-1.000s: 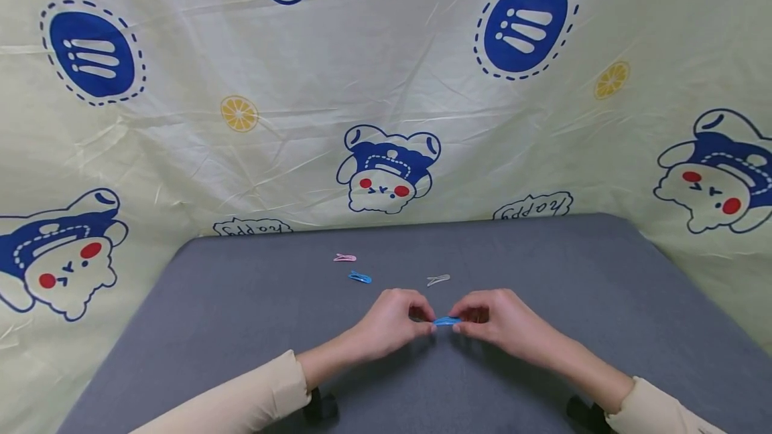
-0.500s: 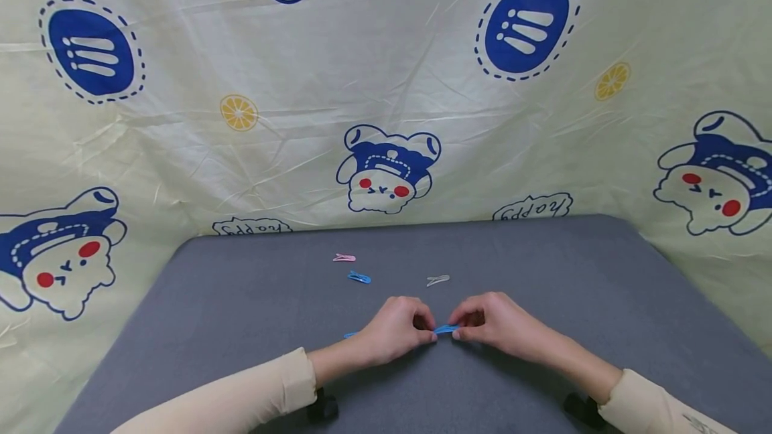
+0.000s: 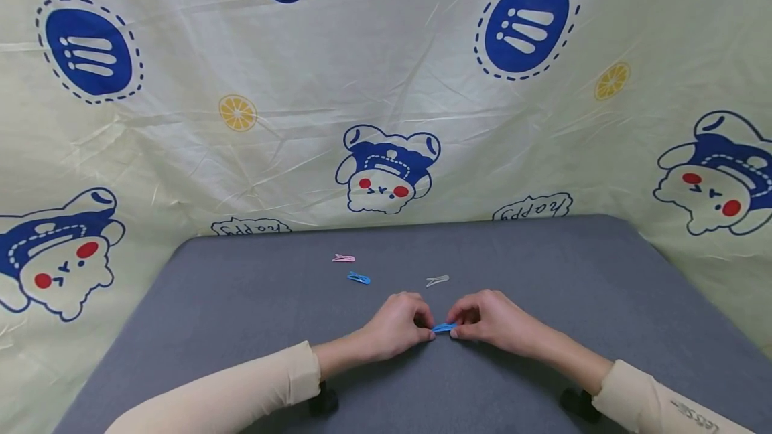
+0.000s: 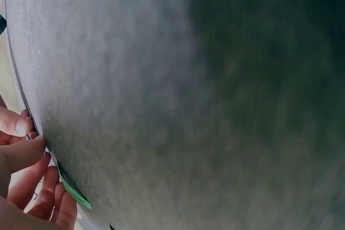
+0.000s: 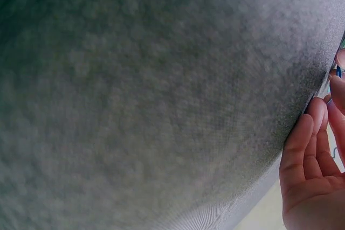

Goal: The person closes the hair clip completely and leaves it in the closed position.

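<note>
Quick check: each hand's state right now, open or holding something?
Left hand: closed, pinching one end of a slim, elongated blue clip.
Right hand: closed, pinching the same clip's other end.

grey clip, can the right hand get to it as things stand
Probably yes: the right hand is close by, and nothing visible lies between it and the grey clip. It pinches one end of a blue clip, so would likely have to let go first.

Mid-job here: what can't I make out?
Head view: ends of the held blue clip, covered by left grip and right grip.
Left wrist view: full shape of the green strip, partly behind fingers.
Left wrist view: dark object, cut off by left edge.
Right wrist view: the blue clip, mostly hidden behind fingers.
</note>
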`<state>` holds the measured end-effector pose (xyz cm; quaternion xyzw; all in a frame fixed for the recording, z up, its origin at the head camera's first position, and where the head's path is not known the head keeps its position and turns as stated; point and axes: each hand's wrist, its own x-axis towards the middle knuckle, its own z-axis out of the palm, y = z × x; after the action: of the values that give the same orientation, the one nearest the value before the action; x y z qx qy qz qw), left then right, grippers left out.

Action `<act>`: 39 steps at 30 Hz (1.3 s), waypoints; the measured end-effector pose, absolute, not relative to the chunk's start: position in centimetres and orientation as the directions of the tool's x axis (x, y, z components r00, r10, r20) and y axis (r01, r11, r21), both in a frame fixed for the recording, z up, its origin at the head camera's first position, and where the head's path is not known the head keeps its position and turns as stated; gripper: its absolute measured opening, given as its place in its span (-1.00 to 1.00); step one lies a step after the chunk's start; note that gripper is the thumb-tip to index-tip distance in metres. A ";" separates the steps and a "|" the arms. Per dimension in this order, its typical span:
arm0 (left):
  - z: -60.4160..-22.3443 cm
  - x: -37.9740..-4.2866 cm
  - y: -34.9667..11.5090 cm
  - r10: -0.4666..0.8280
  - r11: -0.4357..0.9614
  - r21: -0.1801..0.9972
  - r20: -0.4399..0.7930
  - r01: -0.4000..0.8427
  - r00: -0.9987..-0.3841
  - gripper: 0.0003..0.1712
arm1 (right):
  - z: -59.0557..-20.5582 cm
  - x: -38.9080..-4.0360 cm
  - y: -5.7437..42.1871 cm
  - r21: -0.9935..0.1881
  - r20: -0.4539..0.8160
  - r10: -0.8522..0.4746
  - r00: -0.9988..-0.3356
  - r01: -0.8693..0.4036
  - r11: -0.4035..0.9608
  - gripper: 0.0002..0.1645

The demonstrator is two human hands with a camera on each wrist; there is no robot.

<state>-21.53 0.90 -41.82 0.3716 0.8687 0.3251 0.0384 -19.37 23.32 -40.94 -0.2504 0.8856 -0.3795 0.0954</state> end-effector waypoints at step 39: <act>-41.9 -22.0 0.4 0.658 0.485 0.705 0.094 0.517 -0.747 -0.90 | -41.2 -19.8 24.0 -0.753 -0.008 -0.536 -0.844 -0.347 0.559 -0.78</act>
<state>-22.00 0.38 -41.92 0.3430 0.8565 0.3738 0.0948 -19.82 23.99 -41.18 -0.2524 0.8747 -0.3963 0.1188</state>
